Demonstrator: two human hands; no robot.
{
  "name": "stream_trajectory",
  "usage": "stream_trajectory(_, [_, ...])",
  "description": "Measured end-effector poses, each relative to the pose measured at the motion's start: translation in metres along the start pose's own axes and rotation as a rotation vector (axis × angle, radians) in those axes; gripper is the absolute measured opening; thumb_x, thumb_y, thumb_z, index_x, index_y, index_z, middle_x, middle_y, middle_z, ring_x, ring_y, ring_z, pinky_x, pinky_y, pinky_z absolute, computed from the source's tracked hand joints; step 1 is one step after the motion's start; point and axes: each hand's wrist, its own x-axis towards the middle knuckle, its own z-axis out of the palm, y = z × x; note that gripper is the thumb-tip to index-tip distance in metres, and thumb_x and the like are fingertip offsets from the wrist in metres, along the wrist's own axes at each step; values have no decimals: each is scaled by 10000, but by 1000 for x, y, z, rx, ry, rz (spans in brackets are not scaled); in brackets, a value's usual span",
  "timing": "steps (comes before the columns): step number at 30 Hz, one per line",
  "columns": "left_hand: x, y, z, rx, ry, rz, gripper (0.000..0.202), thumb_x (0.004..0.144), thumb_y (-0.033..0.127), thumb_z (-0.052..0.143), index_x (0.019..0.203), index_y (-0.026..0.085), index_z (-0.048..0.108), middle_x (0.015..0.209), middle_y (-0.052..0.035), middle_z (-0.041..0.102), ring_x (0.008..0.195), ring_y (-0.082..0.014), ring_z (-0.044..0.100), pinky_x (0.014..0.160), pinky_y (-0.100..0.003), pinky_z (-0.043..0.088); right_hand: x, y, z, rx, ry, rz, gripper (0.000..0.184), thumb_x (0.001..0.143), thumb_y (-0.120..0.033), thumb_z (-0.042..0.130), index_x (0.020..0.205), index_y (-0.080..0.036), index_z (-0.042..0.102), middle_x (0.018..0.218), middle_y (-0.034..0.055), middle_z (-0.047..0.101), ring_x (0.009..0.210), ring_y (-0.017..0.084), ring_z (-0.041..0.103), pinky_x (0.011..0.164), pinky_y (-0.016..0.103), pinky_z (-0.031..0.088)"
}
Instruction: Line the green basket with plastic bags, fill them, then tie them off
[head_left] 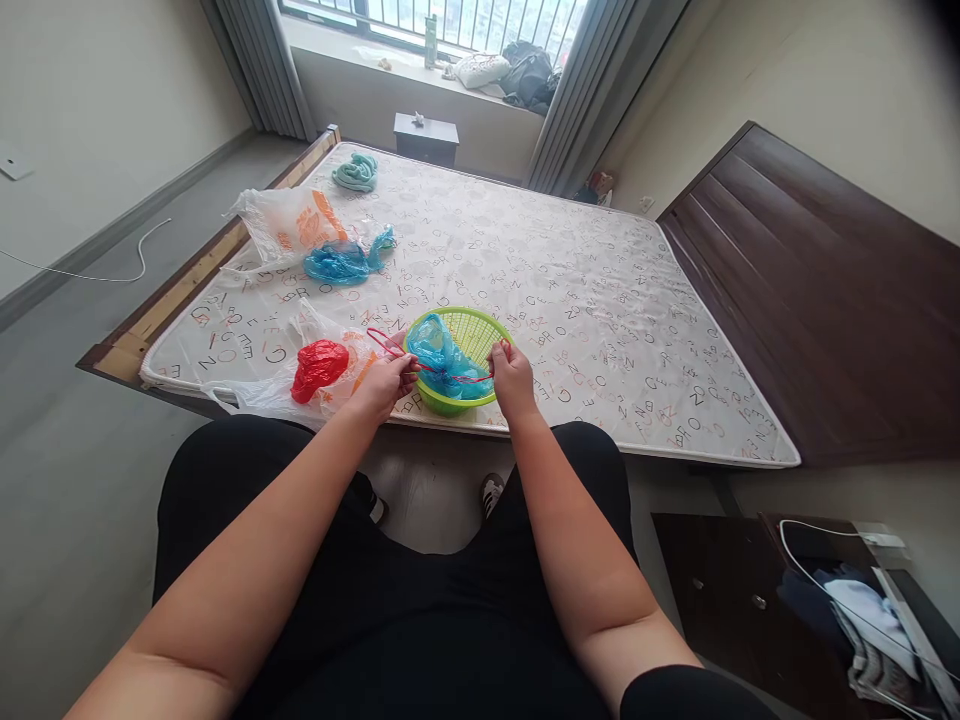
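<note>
Because both hands work over one spot, the notes start there.

Left hand [382, 388]: closed in a pinch on a red cord [391, 345], with a loop trailing past the fingers.
Right hand [512, 378]: fingertips pinched on the cord's far stretch, just above the basket rim; the fingers hide the exact hold.
Cord: pulled taut between the hands, which seems to keep it lying across the bag.
Blue bag: a pale blue plastic bag [442, 358], bunched inside the basket.
Basket: a green plastic basket [480, 335] near the mattress edge, placed within easy reach of both hands.
Nearby: a red plastic bag [320, 368] lying on a white carrier bag [259, 395].
Writing: the mattress [585, 290] cover shows scattered letters, G, N and O legible; the orange bag print is unreadable.
</note>
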Motion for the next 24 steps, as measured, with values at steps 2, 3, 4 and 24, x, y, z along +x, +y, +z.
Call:
stream_trajectory(2, [0,0,1,-2,-4,3,97,858,185,764,866,140,679,764,-36,697,565,-91,611,570,-209,503,0,1,1,-2,-8,-4,386,994,-539,500,747,-244,524,681,-14,542,637,158,500,667,310,397])
stream_trajectory(3, [-1,0,1,-2,-5,4,99,855,184,767,872,140,679,763,-36,697,564,-91,610,571,-209,503,0,2,1,-3,-14,-5,394,991,-556,503,749,-245,520,680,-15,539,636,158,497,665,309,397])
stream_trajectory(4, [-1,0,1,-2,-4,4,98,854,182,766,877,141,680,762,-36,698,564,-92,608,571,-210,502,1,3,1,-3,-20,-7,402,988,-571,506,752,-246,519,680,-16,538,637,158,497,664,308,397])
stream_trajectory(24, [-1,0,0,13,-34,25,94,843,180,754,881,144,675,777,-38,698,603,-99,619,585,-215,493,-1,-1,2,-55,-56,-29,398,984,-566,517,756,-243,557,665,-8,529,660,174,504,663,316,392])
